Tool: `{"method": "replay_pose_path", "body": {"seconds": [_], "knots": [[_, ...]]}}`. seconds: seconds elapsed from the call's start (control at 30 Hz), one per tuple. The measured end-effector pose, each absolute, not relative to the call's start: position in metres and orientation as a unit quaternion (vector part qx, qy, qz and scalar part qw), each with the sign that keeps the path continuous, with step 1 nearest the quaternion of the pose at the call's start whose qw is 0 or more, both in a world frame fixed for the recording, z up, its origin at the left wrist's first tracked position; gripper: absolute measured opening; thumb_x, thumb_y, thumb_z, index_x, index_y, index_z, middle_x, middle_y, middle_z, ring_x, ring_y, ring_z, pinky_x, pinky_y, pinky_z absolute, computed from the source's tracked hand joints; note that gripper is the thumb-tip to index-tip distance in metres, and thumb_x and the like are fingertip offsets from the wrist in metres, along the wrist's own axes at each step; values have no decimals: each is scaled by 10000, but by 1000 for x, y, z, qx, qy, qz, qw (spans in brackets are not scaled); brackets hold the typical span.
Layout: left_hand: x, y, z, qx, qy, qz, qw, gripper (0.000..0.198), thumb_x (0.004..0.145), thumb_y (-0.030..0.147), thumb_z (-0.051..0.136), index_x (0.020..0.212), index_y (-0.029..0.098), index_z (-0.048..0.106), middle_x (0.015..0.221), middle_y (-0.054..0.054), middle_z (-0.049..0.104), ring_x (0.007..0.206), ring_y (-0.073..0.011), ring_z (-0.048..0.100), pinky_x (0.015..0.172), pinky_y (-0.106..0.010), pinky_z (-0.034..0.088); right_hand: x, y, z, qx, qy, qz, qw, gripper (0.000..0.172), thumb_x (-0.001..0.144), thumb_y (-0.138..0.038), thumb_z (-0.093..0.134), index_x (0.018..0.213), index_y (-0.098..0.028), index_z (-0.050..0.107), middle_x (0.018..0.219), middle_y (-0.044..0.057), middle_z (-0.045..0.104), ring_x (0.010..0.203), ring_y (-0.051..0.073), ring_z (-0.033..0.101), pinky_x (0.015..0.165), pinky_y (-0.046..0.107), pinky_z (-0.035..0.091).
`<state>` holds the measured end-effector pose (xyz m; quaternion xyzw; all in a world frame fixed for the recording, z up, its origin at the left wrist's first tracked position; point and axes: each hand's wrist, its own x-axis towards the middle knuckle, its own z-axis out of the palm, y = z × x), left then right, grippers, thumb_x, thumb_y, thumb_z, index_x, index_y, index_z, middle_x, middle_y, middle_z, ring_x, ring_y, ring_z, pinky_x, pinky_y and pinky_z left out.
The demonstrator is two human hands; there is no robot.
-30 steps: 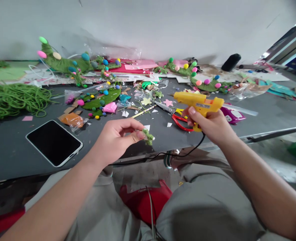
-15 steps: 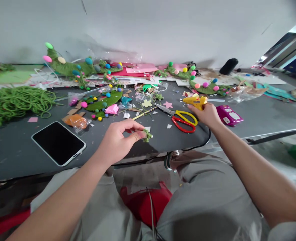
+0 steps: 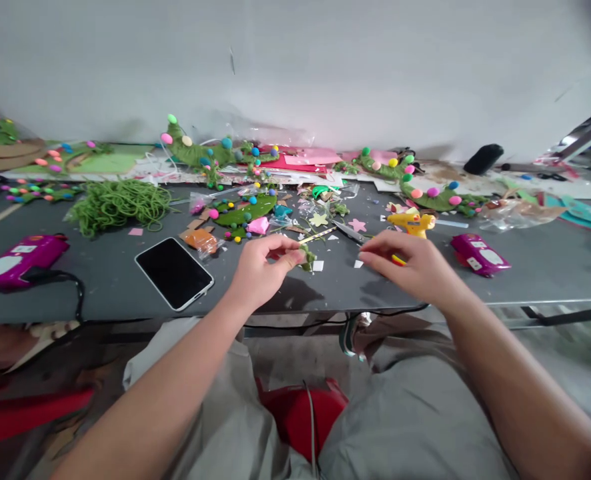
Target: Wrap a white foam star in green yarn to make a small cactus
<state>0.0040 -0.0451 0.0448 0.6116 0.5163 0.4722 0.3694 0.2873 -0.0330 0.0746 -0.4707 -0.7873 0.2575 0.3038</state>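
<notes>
My left hand (image 3: 268,267) is closed in a pinch on a small green yarn piece (image 3: 307,257), held just over the table near its front edge. To its right, my right hand (image 3: 403,263) hovers with thumb and fingertips drawn together; whatever they may hold is too small to make out. Beneath that hand lies a pair of scissors (image 3: 349,233), its yellow and red handles mostly covered. The yellow glue gun (image 3: 410,222) rests on the table just beyond my right hand. White paper scraps (image 3: 318,265) lie between the hands.
A phone (image 3: 174,273) and green yarn (image 3: 120,205) lie to the left. Purple boxes, one at right (image 3: 480,255) and one at left (image 3: 23,260), sit on the table. Pompom-covered green shapes (image 3: 200,155) line the back. A person's hand (image 3: 53,331) shows at lower left.
My right hand has let go of the glue gun and moved left, over the scissors. My left hand keeps hold of the green yarn piece. The view has turned left.
</notes>
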Motion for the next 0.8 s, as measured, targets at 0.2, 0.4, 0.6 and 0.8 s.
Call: {"method": "replay_pose_path", "body": {"seconds": [0.2, 0.4, 0.6, 0.8], "knots": [[-4, -51, 51, 609, 503, 492, 366, 160, 800, 345, 789, 839, 194, 749, 804, -32, 732, 768, -191, 661, 741, -323, 515, 218, -38, 81, -345, -824, 219, 393, 121, 914, -273, 702, 971, -182, 759, 895, 50, 719, 768, 149, 596, 688, 289, 464], [-8, -51, 49, 603, 514, 504, 344, 172, 793, 356, 792, 862, 205, 750, 823, -34, 723, 781, -197, 637, 745, -346, 504, 198, -37, 80, -338, -826, 186, 410, 122, 870, -220, 708, 947, -153, 774, 848, 40, 698, 717, 124, 570, 673, 266, 474], [-8, -52, 48, 613, 526, 506, 302, 132, 794, 330, 791, 848, 216, 753, 809, -18, 719, 773, -185, 623, 736, -338, 485, 191, -35, 79, -337, -829, 160, 418, 118, 871, -200, 680, 897, -146, 780, 819, 43, 690, 739, 130, 612, 690, 259, 490], [-8, -54, 50, 628, 533, 492, 282, 117, 802, 333, 791, 836, 227, 755, 778, -4, 714, 755, -179, 618, 710, -328, 471, 191, -36, 80, -327, -836, 146, 417, 110, 868, -162, 662, 867, -149, 770, 820, 40, 689, 736, 129, 610, 693, 261, 485]]}}
